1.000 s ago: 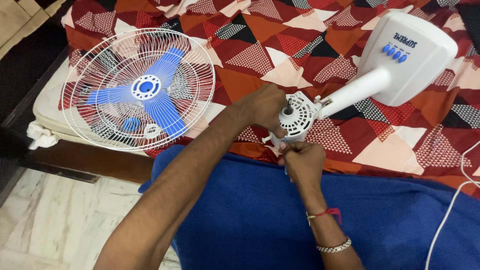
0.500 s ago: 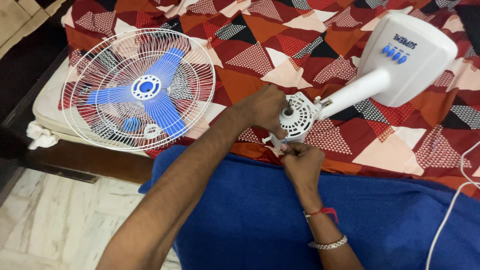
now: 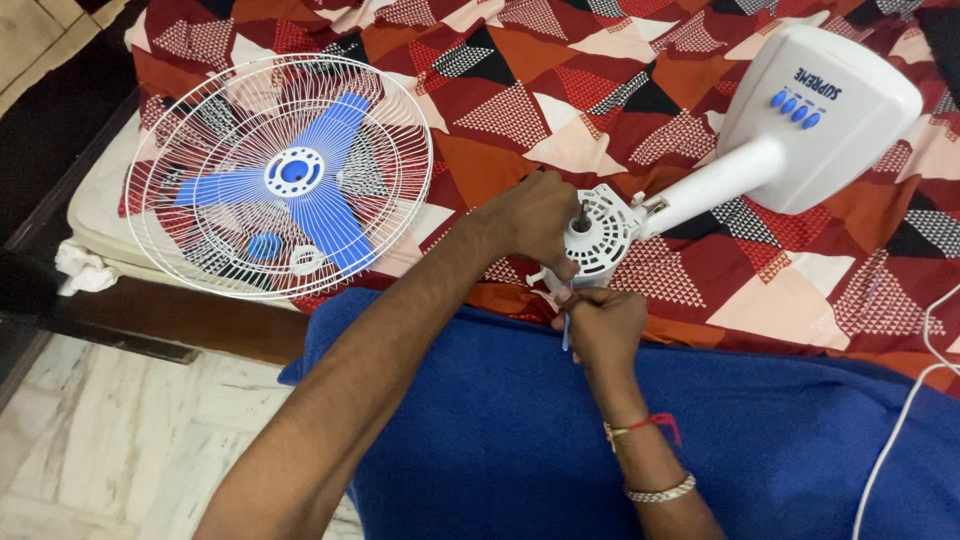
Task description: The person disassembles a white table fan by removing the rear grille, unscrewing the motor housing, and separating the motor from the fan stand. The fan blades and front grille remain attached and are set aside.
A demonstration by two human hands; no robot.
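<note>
Blue blanket (image 3: 500, 440): nearest the camera, spread over the bed's front edge, both forearms crossing above it.
Right hand (image 3: 602, 325): fingers curled tight round a thin blue tool (image 3: 565, 332), only a short length showing below the fist; the fist sits just under the motor housing.
Left hand (image 3: 530, 222): fingers bent and wrapped on the left side of the motor housing, gripping it.
Motor housing (image 3: 597, 238): white round plastic body with slotted vents and a dark metal shaft standing at its centre; lies on the patterned bedsheet (image 3: 600, 80) at the blanket's edge.
Fan neck (image 3: 712, 185): white tube running from the housing up and right to the base; this is the fan's long axis, with the motor end pointing down-left toward the person.
Fan base (image 3: 820, 110): white, rounded, with a row of blue buttons, farthest right.
Grille with blades (image 3: 280, 178): white wire cage holding three blue blades, flat on the sheet, well apart to the left.
White cord (image 3: 895, 430): trails down the right edge.
</note>
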